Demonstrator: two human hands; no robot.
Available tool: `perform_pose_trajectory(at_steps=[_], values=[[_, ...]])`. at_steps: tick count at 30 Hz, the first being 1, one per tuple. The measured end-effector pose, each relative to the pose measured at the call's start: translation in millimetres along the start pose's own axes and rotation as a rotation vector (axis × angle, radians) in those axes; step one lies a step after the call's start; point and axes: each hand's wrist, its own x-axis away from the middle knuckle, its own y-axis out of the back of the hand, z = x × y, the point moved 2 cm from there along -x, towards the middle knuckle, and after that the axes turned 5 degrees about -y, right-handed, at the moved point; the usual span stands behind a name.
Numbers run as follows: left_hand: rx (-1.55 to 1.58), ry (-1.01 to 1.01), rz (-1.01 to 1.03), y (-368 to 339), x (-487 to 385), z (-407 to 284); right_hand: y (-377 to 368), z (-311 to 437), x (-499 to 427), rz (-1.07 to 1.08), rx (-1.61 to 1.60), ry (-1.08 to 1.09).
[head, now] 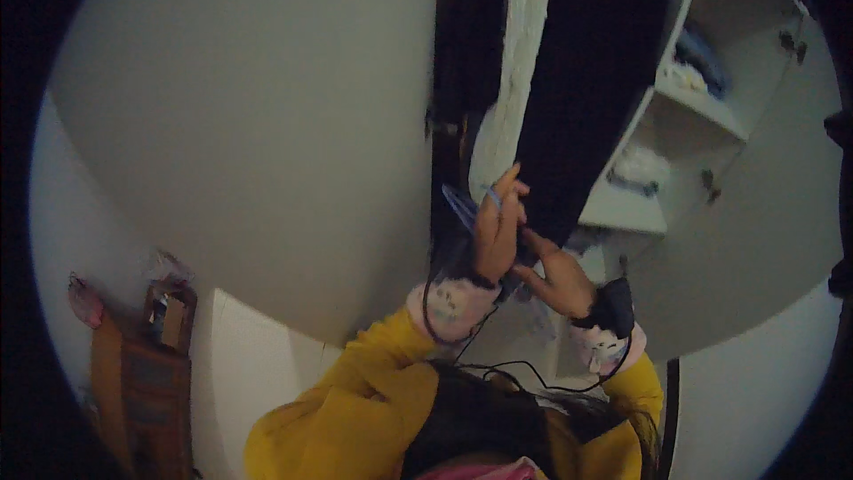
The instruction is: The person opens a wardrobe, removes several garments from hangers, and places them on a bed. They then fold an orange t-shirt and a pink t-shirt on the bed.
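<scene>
My left hand (498,233) is raised before the wardrobe with its fingers extended upward. A thin light-blue loop, apparently part of a clothes hanger (460,207), crosses its fingers and sticks out to the left. My right hand (563,283) is just below and to the right, thumb and fingers apart, fingertips near the left hand and a dark garment (586,67). Whether those fingertips touch anything is unclear. A white garment (523,40) hangs beside the dark one. Below my hands, a pale translucent thing (533,313) is too blurred to name.
A large pale wardrobe door (266,113) fills the left. On the right are shelves (630,217) with folded cloth (700,67) and a white bundle (640,170), beside an open door (786,213) with hinges. A wooden cabinet (156,387) stands at lower left. A black cord (520,365) links my wrists.
</scene>
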Motion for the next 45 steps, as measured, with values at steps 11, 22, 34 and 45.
perform_pose_trajectory(at_steps=[11, 22, 34, 45], values=[[0.037, 0.285, 0.119, 1, 132, -30, -85, 33, 239, -0.13, -0.282, -0.498], [-0.662, 1.051, 1.136, 193, 324, 46, -116, 7, 340, 0.499, -0.085, -0.716], [-0.597, 0.954, 0.23, 387, 303, 99, -61, 83, 271, 0.756, -0.176, -0.406], [-0.828, 1.082, 0.825, 436, 272, 78, -59, 177, 143, 0.166, -0.512, -0.296]])
